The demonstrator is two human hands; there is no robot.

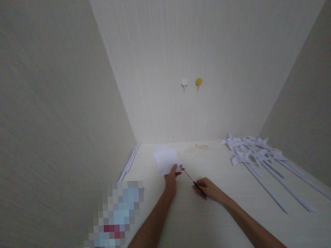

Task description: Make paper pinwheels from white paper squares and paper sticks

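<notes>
My left hand [171, 178] pinches a small white sheet of paper [165, 159] by its lower right corner and holds it up over the pale tabletop [214, 217]. My right hand [210, 188] grips a thin dark-handled tool [193, 181], likely scissors, whose tip points up-left toward the paper's held corner. The tool's tip sits just beside my left fingers.
Several white paper pinwheels on long white sticks [261, 159] lie on the table's right side. A white strip [130, 162] runs along the left wall. A white hook [184, 83] and a yellow hook [198, 82] are on the back wall. A blurred-out patch sits at the lower left.
</notes>
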